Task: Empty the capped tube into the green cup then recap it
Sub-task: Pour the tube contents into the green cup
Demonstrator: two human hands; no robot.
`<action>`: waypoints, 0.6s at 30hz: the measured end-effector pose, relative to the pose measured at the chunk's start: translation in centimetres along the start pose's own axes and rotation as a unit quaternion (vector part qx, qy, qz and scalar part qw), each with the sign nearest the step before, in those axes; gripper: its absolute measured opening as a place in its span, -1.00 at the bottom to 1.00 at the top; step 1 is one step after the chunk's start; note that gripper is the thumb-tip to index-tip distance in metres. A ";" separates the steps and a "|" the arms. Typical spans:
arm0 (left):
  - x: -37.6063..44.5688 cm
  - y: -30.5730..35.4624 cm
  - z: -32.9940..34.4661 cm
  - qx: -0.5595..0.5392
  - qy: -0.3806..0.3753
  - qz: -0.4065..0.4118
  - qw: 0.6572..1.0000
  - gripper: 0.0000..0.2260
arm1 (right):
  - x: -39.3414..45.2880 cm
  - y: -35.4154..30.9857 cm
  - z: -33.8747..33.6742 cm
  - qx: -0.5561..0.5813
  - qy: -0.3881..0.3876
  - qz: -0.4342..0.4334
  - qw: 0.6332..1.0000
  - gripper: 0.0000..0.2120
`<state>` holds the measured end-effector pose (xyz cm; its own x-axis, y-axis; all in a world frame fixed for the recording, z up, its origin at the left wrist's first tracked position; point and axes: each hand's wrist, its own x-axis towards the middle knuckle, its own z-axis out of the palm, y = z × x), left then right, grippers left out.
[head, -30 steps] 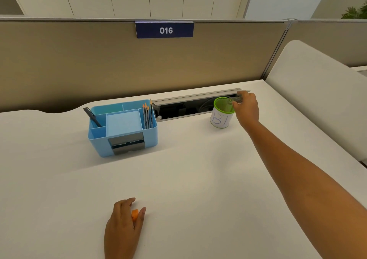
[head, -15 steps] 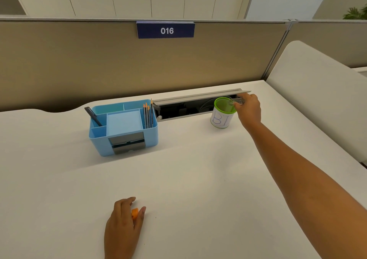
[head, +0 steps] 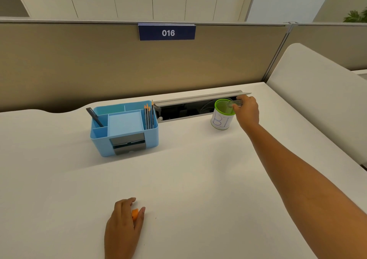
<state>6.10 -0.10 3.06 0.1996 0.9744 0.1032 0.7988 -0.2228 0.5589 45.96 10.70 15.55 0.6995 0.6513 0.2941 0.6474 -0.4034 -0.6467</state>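
1. R hand (head: 247, 110) at 1 o'clock, fingers pinched on clear tube (head: 236, 104), tipped w/ mouth over the green cup (head: 223, 114) rim so contents drop inside; contents not visible.
2. L hand (head: 124, 226) at 6 o'clock, curled round orange cap (head: 135, 214) on worktop (head: 198, 179), prob. kept ready for recapping.
3. Blue organiser (head: 124, 127) at 11 o'clock, well apart from the cup.

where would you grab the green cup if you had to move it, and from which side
Judging by its pose, grip the green cup around its white-labelled side wall, below the green rim, coming in from the left or front. It stands upright and round, so a wrap grip fits. The right hand and clear tube crowd its right side and mouth; the open cable tray lies behind.
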 end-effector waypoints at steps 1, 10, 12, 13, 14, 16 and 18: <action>0.0 0.0 0.1 -0.001 -0.002 0.004 1.000 -0.26 | 0.0 0.0 0.0 0.003 0.003 0.000 1.000 -0.71; 0.0 -0.4 0.3 -0.007 -0.006 -0.007 1.000 -0.36 | -0.1 0.4 0.3 0.024 0.008 0.016 1.000 -0.72; 0.0 -0.5 0.4 -0.014 0.005 -0.012 1.000 -0.65 | -0.2 0.3 0.3 0.066 0.016 0.041 0.997 -0.71; 0.0 -0.6 0.5 -0.020 0.011 -0.015 1.000 -0.78 | -0.4 0.2 0.2 0.090 0.022 0.056 0.994 -0.70; 0.0 -0.7 0.6 -0.026 0.013 -0.021 0.999 -0.82 | -0.6 0.0 0.2 0.111 0.025 0.070 0.991 -0.69; -0.2 -0.8 0.7 -0.037 0.015 -0.028 0.999 -0.82 | -1.1 -0.5 0.3 0.151 0.026 0.099 0.983 -0.70; -0.3 -0.9 0.7 -0.046 0.019 -0.018 0.999 -0.84 | -1.9 -1.2 0.6 0.211 0.006 0.134 0.968 -0.70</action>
<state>5.72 -0.19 2.00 0.1494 0.9824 0.1119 0.7489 -0.1863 0.6360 43.68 10.32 15.34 0.8309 0.5502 0.0821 0.2620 -0.2568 -0.9303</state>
